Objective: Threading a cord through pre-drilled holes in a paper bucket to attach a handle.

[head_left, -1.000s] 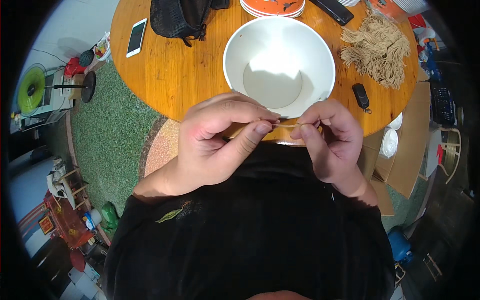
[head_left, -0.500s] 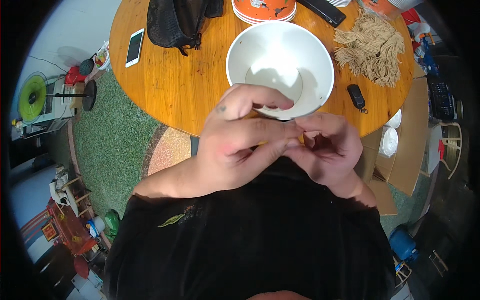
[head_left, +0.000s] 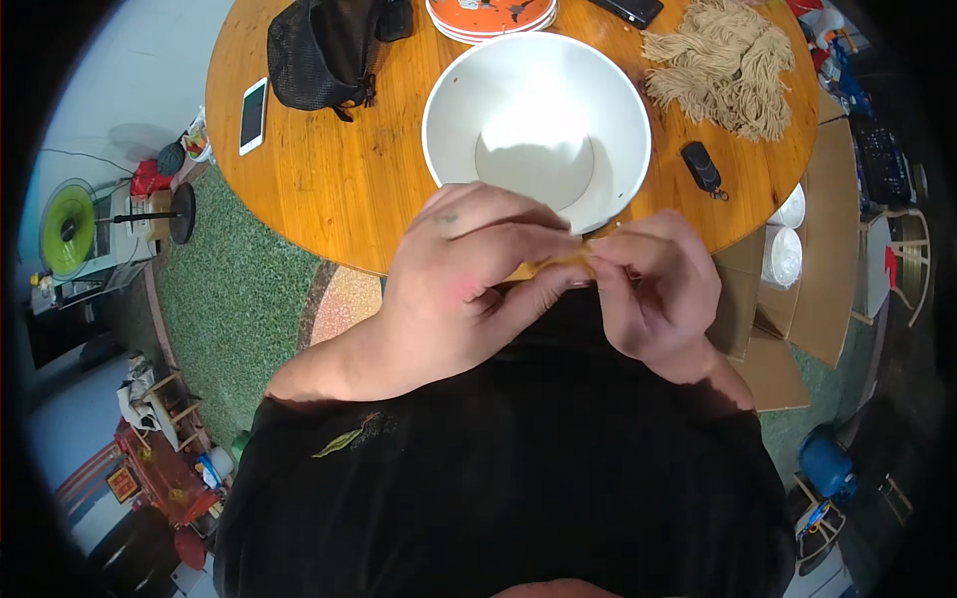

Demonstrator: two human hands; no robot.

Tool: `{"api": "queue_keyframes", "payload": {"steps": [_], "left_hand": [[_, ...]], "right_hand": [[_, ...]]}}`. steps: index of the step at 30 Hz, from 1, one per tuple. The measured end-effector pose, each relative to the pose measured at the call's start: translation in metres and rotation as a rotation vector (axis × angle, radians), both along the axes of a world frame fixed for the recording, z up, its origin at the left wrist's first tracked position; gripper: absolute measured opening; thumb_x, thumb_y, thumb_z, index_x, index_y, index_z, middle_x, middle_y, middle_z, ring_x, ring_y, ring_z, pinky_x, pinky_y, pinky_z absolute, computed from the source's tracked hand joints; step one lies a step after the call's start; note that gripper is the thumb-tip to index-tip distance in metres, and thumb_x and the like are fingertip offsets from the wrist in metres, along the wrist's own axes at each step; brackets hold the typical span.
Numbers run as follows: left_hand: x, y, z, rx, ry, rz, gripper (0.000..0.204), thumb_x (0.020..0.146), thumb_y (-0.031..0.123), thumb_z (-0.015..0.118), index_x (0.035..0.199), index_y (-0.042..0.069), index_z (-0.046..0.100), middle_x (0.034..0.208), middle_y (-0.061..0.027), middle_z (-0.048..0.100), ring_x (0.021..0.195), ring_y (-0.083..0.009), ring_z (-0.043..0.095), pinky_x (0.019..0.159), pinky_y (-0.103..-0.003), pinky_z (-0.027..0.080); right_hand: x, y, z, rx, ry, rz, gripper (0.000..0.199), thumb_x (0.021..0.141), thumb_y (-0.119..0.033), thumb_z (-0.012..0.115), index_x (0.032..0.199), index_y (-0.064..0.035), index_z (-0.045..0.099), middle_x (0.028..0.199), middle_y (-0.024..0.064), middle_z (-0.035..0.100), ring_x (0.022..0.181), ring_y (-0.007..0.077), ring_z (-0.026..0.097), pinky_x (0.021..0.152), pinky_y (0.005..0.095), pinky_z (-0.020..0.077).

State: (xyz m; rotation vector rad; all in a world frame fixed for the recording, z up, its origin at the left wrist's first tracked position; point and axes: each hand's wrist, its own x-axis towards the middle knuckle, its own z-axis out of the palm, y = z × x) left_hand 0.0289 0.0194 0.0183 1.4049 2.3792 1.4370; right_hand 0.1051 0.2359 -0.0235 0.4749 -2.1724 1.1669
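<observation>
Lying nearest, a black shirt (head_left: pixel 518 458) carries a green leaf shape (head_left: pixel 339 444) toward its left. Beyond it, the left hand (head_left: pixel 439 274) and the right hand (head_left: pixel 666 289) meet at the fingertips, each curled as if around something thin. The fingers cover that spot; I cannot tell what, if anything, they grip. Anything there would lie between the two, about equally near each. Just past the fingertips stands a white tub (head_left: pixel 620 130), round and open upward, with no long axis; the left hand hides more of its near rim. On the bench (head_left: pixel 339 189), a black key fob (head_left: pixel 701 166) lies right of the tub, tan yarn (head_left: pixel 723 70) farther off, a white phone (head_left: pixel 253 117) and a black mesh bag (head_left: pixel 319 60) to the left. Well away, a green fan (head_left: pixel 68 227) stands leftward.
</observation>
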Motion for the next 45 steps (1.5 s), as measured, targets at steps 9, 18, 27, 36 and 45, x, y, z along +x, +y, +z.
{"api": "queue_keyframes", "payload": {"steps": [9, 18, 27, 36, 45], "left_hand": [[-0.004, 0.015, 0.017, -0.467, 0.186, 0.059, 0.061, 0.080, 0.018, 0.092, 0.136, 0.007, 0.071, 0.103, -0.0118, 0.076, 0.087, -0.0322, 0.074, 0.079, -0.042, 0.059], [-0.011, 0.004, 0.029, -0.554, 0.029, 0.059, 0.060, 0.085, 0.006, 0.086, 0.142, 0.008, 0.068, 0.108, -0.0140, 0.076, 0.085, -0.0293, 0.077, 0.073, -0.038, 0.063], [-0.014, -0.002, 0.010, -0.365, -0.169, 0.227, 0.033, 0.090, 0.003, 0.084, 0.122, 0.001, 0.075, 0.101, -0.0126, 0.079, 0.088, -0.0237, 0.080, 0.075, -0.034, 0.064], [-0.013, -0.003, 0.012, -0.419, -0.092, 0.215, 0.044, 0.083, 0.009, 0.092, 0.124, 0.004, 0.076, 0.108, -0.0118, 0.078, 0.091, -0.0220, 0.079, 0.073, -0.032, 0.064], [-0.020, -0.006, 0.016, -0.255, 0.297, -0.056, 0.049, 0.074, 0.017, 0.096, 0.120, 0.006, 0.081, 0.132, -0.0129, 0.072, 0.126, -0.0331, 0.065, 0.104, -0.041, 0.053]], "right_hand": [[0.008, 0.001, -0.052, -0.920, -0.187, 0.027, 0.012, 0.103, 0.006, 0.062, 0.113, -0.0011, 0.062, 0.123, 0.0116, 0.061, 0.110, 0.0178, 0.058, 0.100, 0.0308, 0.0466], [0.008, -0.024, -0.046, -0.999, -0.416, 0.308, 0.011, 0.103, 0.009, 0.060, 0.112, 0.0038, 0.060, 0.138, 0.0145, 0.053, 0.125, 0.0171, 0.058, 0.110, 0.0330, 0.0476], [0.005, -0.034, -0.049, -0.907, -0.478, 0.297, 0.007, 0.107, 0.006, 0.057, 0.113, 0.0019, 0.059, 0.142, 0.0147, 0.056, 0.135, 0.0185, 0.057, 0.118, 0.0369, 0.0477], [0.003, -0.037, -0.054, -0.831, -0.539, 0.324, 0.006, 0.107, 0.005, 0.060, 0.112, 0.0003, 0.062, 0.133, 0.0112, 0.058, 0.132, 0.0172, 0.057, 0.115, 0.0357, 0.0464], [0.012, -0.032, -0.046, -0.911, -0.465, 0.309, 0.008, 0.104, 0.002, 0.066, 0.111, 0.0027, 0.063, 0.127, 0.0118, 0.060, 0.113, 0.0128, 0.065, 0.102, 0.0280, 0.0520]]}}
